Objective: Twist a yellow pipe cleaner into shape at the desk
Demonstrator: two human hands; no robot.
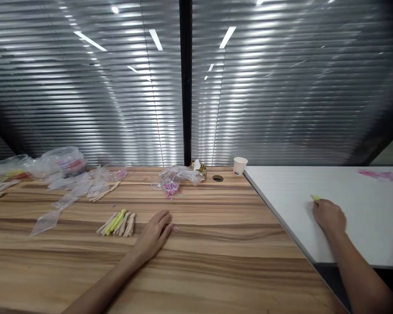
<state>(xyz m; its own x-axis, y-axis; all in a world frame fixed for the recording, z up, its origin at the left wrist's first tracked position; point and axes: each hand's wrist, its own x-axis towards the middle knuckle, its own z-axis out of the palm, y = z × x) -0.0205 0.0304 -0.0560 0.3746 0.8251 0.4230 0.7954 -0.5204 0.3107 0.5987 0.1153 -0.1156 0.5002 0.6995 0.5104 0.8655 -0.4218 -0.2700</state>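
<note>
Far left of the small white paper cup [240, 165], crumpled clear plastic bags [65, 163] lie heaped on the striped wooden table [216, 261]. Nearer the cup, a fanned cluster of cream and yellow-green clothespins [117, 223] lies just left of the left hand [154, 235], which rests flat, fingers loosely spread, holding nothing. Right of the cup, on the white tabletop [373, 226], the right hand [329, 216] curls palm-down at a small yellow-green piece [315, 197]; whether it grips this, I cannot tell. No writing is legible.

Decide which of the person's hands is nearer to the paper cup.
Right. The right hand rests on the white table, below-right of the paper cup; the left hand lies farther away on the wooden table.
</note>
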